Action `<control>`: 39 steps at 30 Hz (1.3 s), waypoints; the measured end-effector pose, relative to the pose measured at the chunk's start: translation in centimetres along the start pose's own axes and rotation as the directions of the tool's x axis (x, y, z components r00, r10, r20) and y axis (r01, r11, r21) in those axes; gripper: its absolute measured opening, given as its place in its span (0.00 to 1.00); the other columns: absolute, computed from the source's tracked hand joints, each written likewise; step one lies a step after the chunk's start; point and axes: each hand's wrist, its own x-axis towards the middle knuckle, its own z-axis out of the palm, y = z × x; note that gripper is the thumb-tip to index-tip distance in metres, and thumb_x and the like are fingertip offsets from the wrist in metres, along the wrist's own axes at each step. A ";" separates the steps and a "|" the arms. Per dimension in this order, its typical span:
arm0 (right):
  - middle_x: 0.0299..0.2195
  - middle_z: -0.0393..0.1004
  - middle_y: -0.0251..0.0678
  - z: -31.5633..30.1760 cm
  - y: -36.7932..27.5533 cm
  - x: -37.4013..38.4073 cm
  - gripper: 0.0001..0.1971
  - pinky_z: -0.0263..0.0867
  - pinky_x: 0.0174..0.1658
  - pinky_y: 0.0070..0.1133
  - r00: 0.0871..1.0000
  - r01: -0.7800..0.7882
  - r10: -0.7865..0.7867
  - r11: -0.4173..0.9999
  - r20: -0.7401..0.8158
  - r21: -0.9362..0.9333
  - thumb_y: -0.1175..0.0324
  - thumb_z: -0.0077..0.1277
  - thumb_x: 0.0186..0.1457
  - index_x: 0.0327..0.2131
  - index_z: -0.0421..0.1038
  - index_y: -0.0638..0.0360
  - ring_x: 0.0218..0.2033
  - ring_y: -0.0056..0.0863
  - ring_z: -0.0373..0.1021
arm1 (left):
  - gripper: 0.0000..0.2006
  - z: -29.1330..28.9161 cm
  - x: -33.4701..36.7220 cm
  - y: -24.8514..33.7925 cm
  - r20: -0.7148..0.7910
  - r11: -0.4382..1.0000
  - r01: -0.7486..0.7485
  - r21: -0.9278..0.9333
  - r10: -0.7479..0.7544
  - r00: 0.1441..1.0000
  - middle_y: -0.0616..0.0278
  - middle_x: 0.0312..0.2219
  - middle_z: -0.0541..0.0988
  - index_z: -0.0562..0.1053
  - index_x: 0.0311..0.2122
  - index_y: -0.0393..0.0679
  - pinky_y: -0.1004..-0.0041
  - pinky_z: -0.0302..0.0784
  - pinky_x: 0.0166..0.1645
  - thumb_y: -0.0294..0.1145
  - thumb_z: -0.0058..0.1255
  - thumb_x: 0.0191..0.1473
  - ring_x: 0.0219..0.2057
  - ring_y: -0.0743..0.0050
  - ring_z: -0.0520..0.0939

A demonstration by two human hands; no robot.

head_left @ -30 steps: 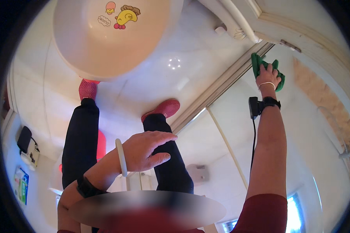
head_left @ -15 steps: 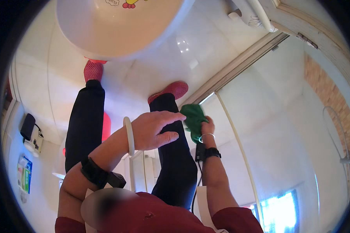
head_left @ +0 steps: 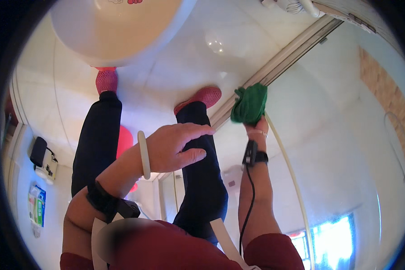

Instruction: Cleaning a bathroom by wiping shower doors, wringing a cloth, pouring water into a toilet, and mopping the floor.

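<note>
In my right hand (head_left: 257,124) is a bunched green cloth (head_left: 249,104), held out at the far end of my stretched right arm. The cloth hangs over the fingers, so most of them are hidden. It lies across the view of a pale metal-like rail (head_left: 281,63) and the edge of a glossy glass panel (head_left: 319,148); whether it touches them I cannot tell. My left hand (head_left: 177,146) hovers over my right leg with fingers stretched and thumb apart, holding nothing. A pale bangle (head_left: 143,154) circles the left wrist.
A large white basin (head_left: 117,40) stands ahead on the left, beyond my red slippers (head_left: 106,81). Something red and rounded (head_left: 124,140) shows beside my left leg. A strip of tan tiles (head_left: 382,85) runs along the right. Packets (head_left: 37,204) are at the far left.
My right hand has swung forward and to the right with the green cloth, the arm now straighter. The left hand keeps nearly the same pose. The basin sits farther up and left in view.
</note>
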 end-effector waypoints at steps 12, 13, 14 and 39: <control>0.43 0.65 0.28 9.5 -11.3 -3.2 0.12 0.53 0.45 0.37 0.571 -0.090 -0.324 -0.938 0.754 -0.335 0.67 0.43 0.43 0.34 0.71 0.45 0.47 0.34 0.58 | 0.23 0.0 0.1 0.2 0.017 0.999 0.021 -0.033 -0.020 1.000 0.48 0.42 0.69 0.63 0.48 0.41 0.66 0.64 0.48 0.39 0.44 0.46 0.43 0.53 0.70; 0.42 0.65 0.29 9.4 -8.7 -3.0 0.11 0.53 0.44 0.38 0.722 -0.038 -0.229 -0.956 0.653 -0.292 0.65 0.42 0.45 0.34 0.71 0.45 0.47 0.33 0.58 | 0.23 -0.2 -0.4 0.0 0.011 0.999 0.035 -0.031 -0.035 0.999 0.48 0.42 0.69 0.63 0.48 0.41 0.66 0.64 0.48 0.39 0.44 0.46 0.43 0.53 0.70; 0.40 0.66 0.28 8.0 -6.6 -2.1 0.12 0.55 0.43 0.38 0.796 -0.039 -0.162 -0.975 0.583 -0.218 0.66 0.44 0.43 0.34 0.71 0.43 0.45 0.33 0.60 | 0.23 -0.2 -0.5 0.1 -0.016 0.999 0.001 -0.034 -0.002 1.000 0.48 0.42 0.69 0.62 0.48 0.42 0.65 0.64 0.48 0.39 0.44 0.46 0.43 0.52 0.70; 0.43 0.64 0.31 20.8 -14.6 9.6 0.14 0.57 0.42 0.37 0.762 -0.235 -0.220 -0.970 0.609 -0.057 0.61 0.38 0.49 0.38 0.71 0.49 0.47 0.33 0.57 | 0.24 -4.9 -2.6 2.2 -0.023 0.997 0.048 0.067 -0.047 0.999 0.48 0.45 0.68 0.65 0.45 0.39 0.61 0.63 0.50 0.36 0.53 0.41 0.46 0.51 0.69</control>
